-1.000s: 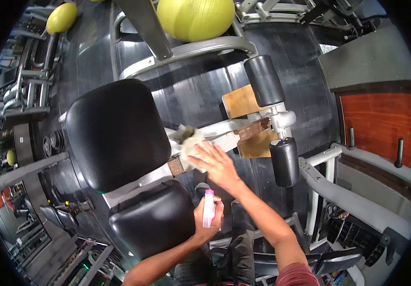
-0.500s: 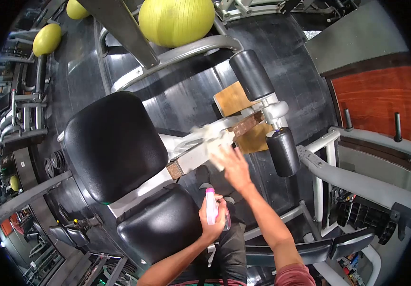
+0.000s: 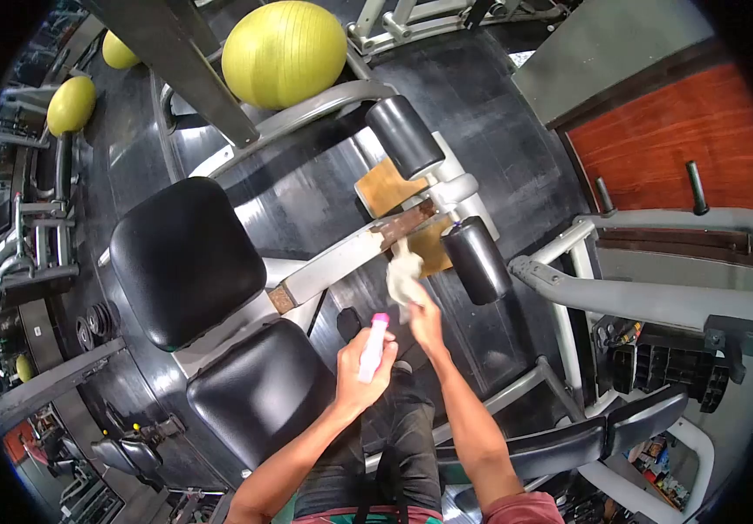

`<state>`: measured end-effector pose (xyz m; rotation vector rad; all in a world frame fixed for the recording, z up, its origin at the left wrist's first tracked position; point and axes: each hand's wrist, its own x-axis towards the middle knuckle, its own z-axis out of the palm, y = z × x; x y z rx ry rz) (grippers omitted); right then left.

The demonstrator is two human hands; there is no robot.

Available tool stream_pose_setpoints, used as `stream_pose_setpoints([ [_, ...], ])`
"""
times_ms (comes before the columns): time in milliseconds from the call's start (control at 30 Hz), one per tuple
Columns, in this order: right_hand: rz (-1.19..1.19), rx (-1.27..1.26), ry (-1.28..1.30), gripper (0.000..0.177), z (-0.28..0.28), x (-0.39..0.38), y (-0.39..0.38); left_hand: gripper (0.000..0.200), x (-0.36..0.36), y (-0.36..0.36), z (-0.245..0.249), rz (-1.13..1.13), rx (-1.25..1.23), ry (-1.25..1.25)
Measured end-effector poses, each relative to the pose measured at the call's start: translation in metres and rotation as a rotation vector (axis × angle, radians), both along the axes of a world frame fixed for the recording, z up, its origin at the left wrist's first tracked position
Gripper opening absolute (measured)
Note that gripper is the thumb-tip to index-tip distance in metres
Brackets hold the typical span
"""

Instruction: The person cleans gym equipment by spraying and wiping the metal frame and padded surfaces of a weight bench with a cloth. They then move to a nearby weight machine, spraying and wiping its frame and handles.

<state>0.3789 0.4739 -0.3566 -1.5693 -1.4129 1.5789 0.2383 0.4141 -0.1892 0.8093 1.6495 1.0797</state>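
Note:
My left hand [image 3: 354, 377] is wrapped round a white spray bottle with a pink top [image 3: 374, 348], held upright in front of my legs. A crumpled pale cloth [image 3: 404, 275] hangs from the fingers of my right hand [image 3: 426, 325]. The cloth's upper end overlaps the near side of a white metal beam [image 3: 333, 269] with a rusty brown end. Two black foam rollers, one far [image 3: 404, 137] and one near [image 3: 476, 259], sit across the beam's far end. Black seat pads, a larger [image 3: 186, 262] and a smaller [image 3: 263, 393], lie to the left.
Wood-coloured plates [image 3: 388, 186] show beneath the beam on the black floor [image 3: 516, 131]. A yellow exercise ball [image 3: 285, 52] rests behind a curved grey frame. At right stand a pale machine frame [image 3: 629, 293] and a narrow black bench [image 3: 551, 444].
My right hand has drawn the cloth from on top of the beam to its near side, where it hangs down. The left hand keeps the spray bottle. The view has shifted slightly.

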Motion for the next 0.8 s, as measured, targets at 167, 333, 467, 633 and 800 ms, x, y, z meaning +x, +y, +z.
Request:
stream_pose_setpoints([
  [167,-0.86,-0.253,0.539,0.04,0.011,0.093,-0.063,0.018,0.018,0.051,-0.01,-0.251,0.115,0.144],
  [333,-1.039,-0.121,0.537,0.04,0.06,0.169,-0.094,0.025,0.029,0.081,-0.039,-0.547,0.049,0.077],
  [467,-1.164,-0.018,0.52,0.045,0.071,0.216,-0.107,0.024,0.032,0.091,-0.07,-0.675,-0.002,0.053],
  [633,-1.236,0.051,0.541,0.04,0.072,0.218,-0.111,0.015,0.039,0.087,-0.086,-0.659,0.024,0.118],
  [800,-1.241,0.04,0.561,0.039,0.068,0.199,-0.098,0.011,0.042,0.083,-0.088,-0.658,0.097,-0.004],
])
